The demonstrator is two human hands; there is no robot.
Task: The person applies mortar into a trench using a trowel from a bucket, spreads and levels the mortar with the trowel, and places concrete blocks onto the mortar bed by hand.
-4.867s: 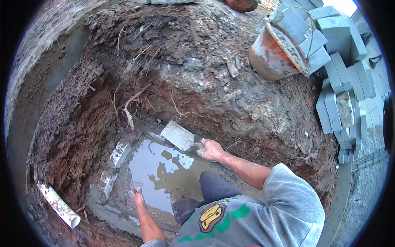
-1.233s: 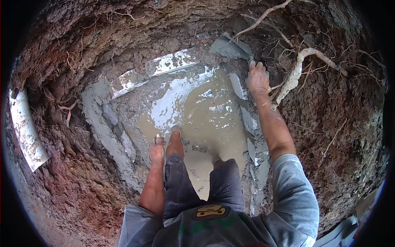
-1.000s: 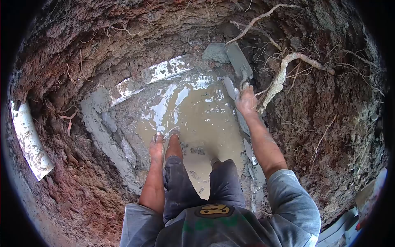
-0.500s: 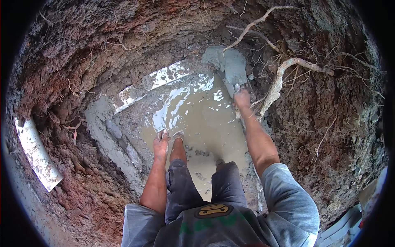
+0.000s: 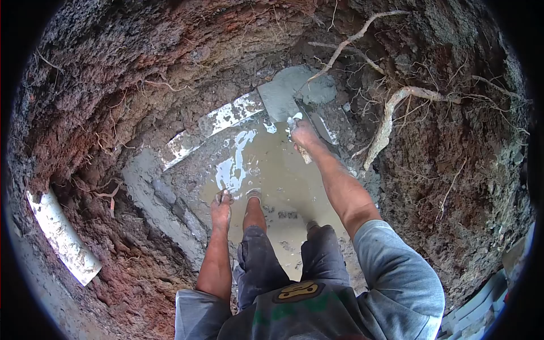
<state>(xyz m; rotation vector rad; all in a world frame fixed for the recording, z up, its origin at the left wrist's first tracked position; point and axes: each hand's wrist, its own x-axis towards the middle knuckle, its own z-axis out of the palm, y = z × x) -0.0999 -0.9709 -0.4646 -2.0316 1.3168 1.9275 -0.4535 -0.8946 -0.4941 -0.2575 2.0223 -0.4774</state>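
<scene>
My right hand [image 5: 304, 135] is wrapped round the handle of a trowel [image 5: 306, 154], whose light end sticks out below the fist. The trowel's blade [image 5: 277, 102], smeared grey, lies at the corner of the footing, against wet mortar [image 5: 314, 85]. This mortar is spread in a thick patch at the far right corner. My left hand [image 5: 222, 208] is closed, low over the muddy water [image 5: 283, 153] beside my left leg. Whether anything is in its fingers, I cannot make out.
I stand in a pit with rough earth walls [image 5: 141, 107]. Thick roots [image 5: 391, 113] jut out from the right wall. A mud-splashed white strip [image 5: 232, 113] runs along the far side. Grey mortar [image 5: 147, 175] lines the left side, and a white pipe [image 5: 62, 235] sticks out farther left.
My right hand has swung left with the trowel, from the right edge of the mortar patch to its left side. The mortar now reaches the white strip's end. My left hand stays closed, hardly moved.
</scene>
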